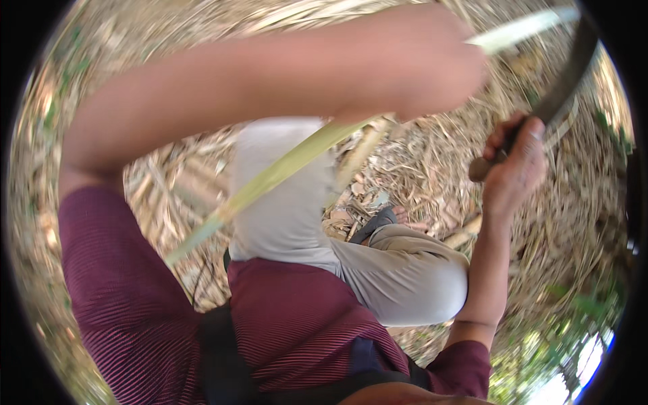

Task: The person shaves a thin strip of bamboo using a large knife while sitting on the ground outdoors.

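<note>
Stretched across in front of me, my left hand (435,64) is blurred, its back toward me, and its fingers are hidden. A long, flat pale-green strip (287,167), like split bamboo or a leaf stalk, runs through the closed hand. One length slants down left across my lap; the other sticks out at the upper right, its tip near the blade. My right hand (516,169) is wrapped around the handle of a curved machete (565,84), off to the right. Its dark blade points up and away, its far end cut off by the view's rim.
Dry leaves and stalk pieces (432,162) litter the ground all around. My legs in light trousers (405,277) are bent, with one sandaled foot (378,221) between them. A stick (464,231) lies by my right knee. Green plants (540,351) grow at lower right.
</note>
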Demonstrator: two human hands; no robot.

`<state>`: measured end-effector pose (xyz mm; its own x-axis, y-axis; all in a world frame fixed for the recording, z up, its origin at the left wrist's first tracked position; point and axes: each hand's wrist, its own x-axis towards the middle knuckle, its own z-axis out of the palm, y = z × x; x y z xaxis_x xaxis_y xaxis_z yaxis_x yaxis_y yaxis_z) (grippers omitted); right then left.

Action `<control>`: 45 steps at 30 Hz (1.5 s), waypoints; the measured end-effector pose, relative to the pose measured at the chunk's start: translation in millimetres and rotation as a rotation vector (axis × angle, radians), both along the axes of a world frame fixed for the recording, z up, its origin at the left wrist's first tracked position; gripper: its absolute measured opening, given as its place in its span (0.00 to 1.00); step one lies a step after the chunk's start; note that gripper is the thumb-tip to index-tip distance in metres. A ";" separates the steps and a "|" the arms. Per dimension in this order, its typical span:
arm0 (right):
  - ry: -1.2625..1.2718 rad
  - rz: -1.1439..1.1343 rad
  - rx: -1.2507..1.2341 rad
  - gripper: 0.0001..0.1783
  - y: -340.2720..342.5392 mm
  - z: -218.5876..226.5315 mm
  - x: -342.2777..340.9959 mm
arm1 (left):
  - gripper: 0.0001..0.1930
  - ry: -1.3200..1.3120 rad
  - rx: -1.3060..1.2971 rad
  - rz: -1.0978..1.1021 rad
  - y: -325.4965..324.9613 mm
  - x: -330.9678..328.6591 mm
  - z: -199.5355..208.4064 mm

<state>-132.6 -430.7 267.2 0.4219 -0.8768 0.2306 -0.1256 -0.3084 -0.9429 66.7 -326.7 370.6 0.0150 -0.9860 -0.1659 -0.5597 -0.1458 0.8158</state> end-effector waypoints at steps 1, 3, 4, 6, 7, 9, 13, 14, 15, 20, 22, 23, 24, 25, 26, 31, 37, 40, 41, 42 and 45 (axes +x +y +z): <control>-0.009 -0.044 0.027 0.23 -10.4 -3.3 -4.6 | 0.15 0.367 0.112 0.273 -9.5 -17.2 -11.3; 0.217 -0.120 -0.274 0.19 -35.8 -9.1 -26.2 | 0.13 0.436 0.196 0.181 -27.7 -14.9 -20.1; 0.141 -0.139 -0.220 0.17 -42.5 -14.2 -26.9 | 0.13 0.573 0.287 0.201 -32.9 -9.4 -23.9; 0.121 -0.197 -0.123 0.21 -51.4 -9.9 -19.9 | 0.10 0.714 0.337 0.290 -44.7 -18.5 -36.0; 0.173 -0.194 -0.009 0.25 -53.0 -5.7 -25.7 | 0.09 0.724 0.364 0.289 -51.1 -17.3 -48.9; 0.259 -0.146 0.132 0.28 -54.4 -3.2 -40.4 | 0.09 0.761 0.410 0.245 -64.5 -30.6 -60.6; 0.260 -0.156 0.161 0.30 -30.4 -0.8 -59.6 | 0.09 0.737 0.398 0.235 -83.5 -16.3 -87.6; 0.193 -0.216 0.146 0.29 -16.8 -0.1 -58.1 | 0.09 0.702 0.398 0.208 -77.9 -14.5 -98.3; 0.189 -0.217 0.153 0.29 1.3 0.4 -55.9 | 0.09 0.670 0.381 0.204 -63.8 -8.0 -111.4; 0.254 -0.302 -0.016 0.29 20.6 23.3 -49.3 | 0.11 0.634 0.344 0.147 -57.4 -8.3 -119.2; 0.289 -0.328 -0.047 0.29 26.2 46.9 -54.8 | 0.11 0.617 0.325 0.127 -53.3 -14.5 -105.3; 0.306 -0.328 -0.061 0.29 31.6 51.6 -52.6 | 0.11 0.612 0.306 0.132 -46.7 -14.1 -102.7; 0.325 -0.327 -0.073 0.29 37.6 52.9 -49.7 | 0.12 0.617 0.291 0.104 -41.2 -11.9 -99.9; 0.345 -0.324 -0.084 0.28 43.8 54.3 -47.6 | 0.12 0.649 0.283 0.067 -37.3 -8.1 -95.1; 0.312 -0.305 -0.097 0.28 52.7 53.5 -44.4 | 0.12 0.672 0.277 0.032 -30.6 -2.6 -91.2; 0.482 -0.246 -0.288 0.28 81.5 62.4 -12.3 | 0.11 0.538 0.156 0.107 -14.2 0.4 -73.4; 0.477 -0.250 -0.288 0.25 101.8 71.8 -23.8 | 0.13 0.575 0.185 0.014 -12.3 6.1 -86.0; 0.505 -0.311 -0.283 0.25 131.6 66.0 7.4 | 0.10 0.421 0.068 0.174 -14.5 4.3 -100.9; 0.406 -0.435 -0.219 0.23 138.7 50.3 25.4 | 0.10 0.408 0.073 0.135 -17.6 -8.5 -104.6; 0.286 -0.526 -0.170 0.21 137.8 25.0 57.2 | 0.10 0.395 0.056 0.131 -19.2 -10.4 -102.5; 0.142 -0.488 -0.196 0.21 129.0 12.3 88.1 | 0.10 0.364 -0.017 0.159 -9.7 4.9 -96.9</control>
<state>-44.4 -301.7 279.5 0.0158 -0.9250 0.3795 -0.4204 -0.3505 -0.8369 71.7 -336.3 273.7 0.1113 -0.9787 -0.1722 -0.2052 -0.1922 0.9597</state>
